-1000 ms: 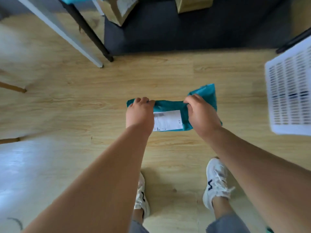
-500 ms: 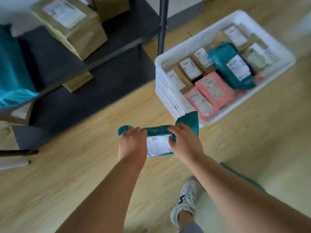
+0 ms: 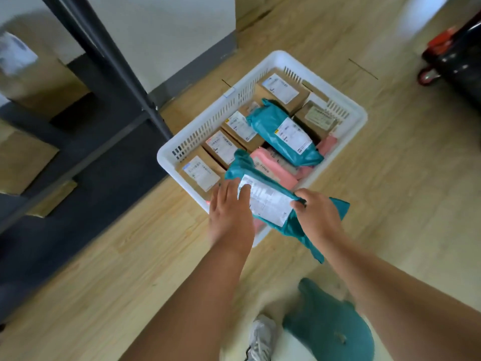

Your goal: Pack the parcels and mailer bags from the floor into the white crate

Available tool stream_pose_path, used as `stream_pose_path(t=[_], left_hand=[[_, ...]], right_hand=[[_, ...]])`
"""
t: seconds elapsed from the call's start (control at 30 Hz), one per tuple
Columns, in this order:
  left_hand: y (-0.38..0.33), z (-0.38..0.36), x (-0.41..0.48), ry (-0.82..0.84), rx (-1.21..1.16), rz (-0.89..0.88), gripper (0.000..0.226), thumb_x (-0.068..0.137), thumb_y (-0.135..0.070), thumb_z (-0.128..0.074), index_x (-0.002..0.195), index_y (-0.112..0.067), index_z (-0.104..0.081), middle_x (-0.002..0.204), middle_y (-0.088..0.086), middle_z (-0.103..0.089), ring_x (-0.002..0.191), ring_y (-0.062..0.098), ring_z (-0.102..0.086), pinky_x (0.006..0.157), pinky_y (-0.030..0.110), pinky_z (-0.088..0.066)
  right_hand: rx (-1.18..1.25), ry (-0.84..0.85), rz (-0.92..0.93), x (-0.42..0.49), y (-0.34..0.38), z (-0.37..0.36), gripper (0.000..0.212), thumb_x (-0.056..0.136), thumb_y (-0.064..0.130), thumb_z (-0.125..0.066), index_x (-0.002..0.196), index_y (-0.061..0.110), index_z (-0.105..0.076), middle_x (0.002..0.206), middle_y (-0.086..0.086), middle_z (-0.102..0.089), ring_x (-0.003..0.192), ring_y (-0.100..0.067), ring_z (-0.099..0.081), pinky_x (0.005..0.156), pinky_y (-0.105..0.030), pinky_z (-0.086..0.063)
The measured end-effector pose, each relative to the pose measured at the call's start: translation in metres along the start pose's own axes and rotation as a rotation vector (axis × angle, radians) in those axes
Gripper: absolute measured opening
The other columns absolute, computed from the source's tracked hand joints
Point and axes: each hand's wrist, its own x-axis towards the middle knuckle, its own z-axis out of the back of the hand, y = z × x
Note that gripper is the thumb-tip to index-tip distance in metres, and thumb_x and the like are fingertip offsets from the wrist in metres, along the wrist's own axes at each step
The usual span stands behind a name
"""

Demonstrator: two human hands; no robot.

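A teal mailer bag (image 3: 263, 183) with a white label lies over the near corner of the white crate (image 3: 361, 118). My right hand (image 3: 316, 217) pinches its near end, fingers curled into the plastic. My left hand (image 3: 230, 209) rests flat on its left side, fingers straight over the label edge. Inside the crate sit several brown parcels (image 3: 282, 89), another teal mailer bag (image 3: 285, 132) and pink mailer bags (image 3: 278, 168). One more teal mailer bag (image 3: 328, 324) lies on the floor by my foot.
A dark shelf post (image 3: 114, 66) and shelf frame with brown boxes (image 3: 31, 71) stand left of the crate. A black cart with red wheels (image 3: 453, 56) is at the far right. Wooden floor (image 3: 403, 204) surrounds the crate. My shoe (image 3: 261, 337) is at the bottom.
Both hands carried the teal mailer bag from above the floor forward over the crate's near corner. My left hand went from gripping it to lying flat on it. The view swung onto the crate.
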Motion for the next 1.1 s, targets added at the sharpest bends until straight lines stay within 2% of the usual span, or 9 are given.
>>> stream_pose_path(t=[0.17, 0.3, 0.5, 0.67, 0.8, 0.87, 0.93, 1.03, 1.1], left_hand=[[0.007, -0.018, 0.042, 0.113, -0.018, 0.004, 0.053, 0.098, -0.017, -0.045, 0.148, -0.02, -0.028, 0.158, 0.001, -0.017, 0.146, 0.021, -0.011, 0.12, 0.033, -0.011], [0.006, -0.027, 0.088, 0.251, -0.049, -0.044, 0.054, 0.1, -0.015, -0.04, 0.151, -0.019, -0.023, 0.16, 0.003, -0.014, 0.147, 0.022, -0.007, 0.119, 0.034, -0.007], [0.009, -0.049, 0.163, 0.331, -0.042, -0.086, 0.051, 0.102, -0.022, -0.038, 0.151, -0.019, -0.026, 0.16, 0.004, -0.015, 0.145, 0.024, -0.014, 0.117, 0.039, -0.017], [0.015, -0.083, 0.215, 0.375, 0.003, -0.091, 0.056, 0.099, -0.017, -0.04, 0.152, -0.023, -0.022, 0.161, 0.007, -0.011, 0.146, 0.029, -0.012, 0.12, 0.042, -0.015], [0.013, -0.123, 0.245, 0.412, 0.091, -0.117, 0.06, 0.1, -0.02, -0.04, 0.153, -0.026, -0.014, 0.162, 0.009, 0.0, 0.148, 0.032, -0.004, 0.119, 0.046, -0.012], [0.007, -0.14, 0.255, 0.394, 0.152, -0.135, 0.065, 0.1, -0.025, -0.04, 0.154, -0.024, -0.005, 0.162, 0.009, 0.009, 0.148, 0.033, 0.002, 0.119, 0.046, -0.007], [0.0, -0.155, 0.261, 0.336, 0.209, -0.123, 0.067, 0.102, -0.032, -0.038, 0.155, -0.02, 0.001, 0.161, 0.009, 0.012, 0.148, 0.034, 0.008, 0.119, 0.047, 0.0], [-0.012, -0.166, 0.259, 0.243, 0.302, -0.092, 0.064, 0.102, -0.042, -0.029, 0.154, -0.013, -0.004, 0.161, 0.012, 0.01, 0.146, 0.038, 0.012, 0.12, 0.05, 0.004], [-0.02, -0.172, 0.257, 0.225, 0.291, -0.072, 0.063, 0.102, -0.045, -0.024, 0.152, -0.009, -0.012, 0.161, 0.012, 0.011, 0.146, 0.039, 0.014, 0.12, 0.05, 0.004]], right_hand=[[0.078, 0.005, -0.119, 0.046, -0.001, 0.006, 0.016, 0.098, 0.023, -0.05, 0.105, 0.017, -0.063, 0.08, 0.0, -0.056, 0.074, -0.019, -0.05, 0.052, -0.025, -0.029], [0.14, -0.005, -0.181, 0.097, 0.016, 0.01, 0.027, 0.099, 0.023, -0.05, 0.121, 0.014, -0.062, 0.101, -0.005, -0.067, 0.085, -0.021, -0.06, 0.068, -0.03, -0.041], [0.379, 0.033, -0.313, 0.181, 0.039, -0.009, 0.015, 0.096, 0.022, -0.053, 0.102, 0.018, -0.065, 0.065, -0.001, -0.055, 0.05, -0.017, -0.044, 0.05, -0.029, -0.032], [0.385, 0.104, -0.329, 0.232, 0.028, -0.038, 0.011, 0.095, 0.018, -0.052, 0.094, 0.019, -0.063, 0.06, 0.002, -0.049, 0.047, -0.016, -0.041, 0.047, -0.026, -0.028], [0.265, 0.193, -0.331, 0.269, -0.002, -0.064, 0.021, 0.096, 0.018, -0.048, 0.1, 0.005, -0.064, 0.073, -0.008, -0.057, 0.061, -0.022, -0.049, 0.058, -0.033, -0.037], [0.097, 0.168, -0.294, 0.277, -0.013, -0.069, 0.027, 0.098, 0.023, -0.047, 0.121, 0.011, -0.056, 0.106, -0.013, -0.059, 0.075, -0.025, -0.053, 0.067, -0.034, -0.041], [-0.018, 0.08, -0.225, 0.278, -0.021, -0.071, 0.046, 0.097, 0.03, -0.053, 0.14, 0.02, -0.041, 0.136, -0.012, -0.043, 0.103, -0.03, -0.054, 0.081, -0.04, -0.048], [-0.156, 0.018, 0.014, 0.276, -0.034, -0.072, 0.068, 0.09, 0.037, -0.063, 0.149, 0.028, -0.028, 0.149, -0.006, -0.031, 0.134, -0.027, -0.036, 0.1, -0.043, -0.044], [-0.304, 0.08, 0.125, 0.283, -0.047, -0.071, 0.08, 0.088, 0.046, -0.063, 0.153, 0.032, -0.017, 0.159, -0.006, -0.017, 0.146, -0.026, -0.018, 0.115, -0.043, -0.029]])
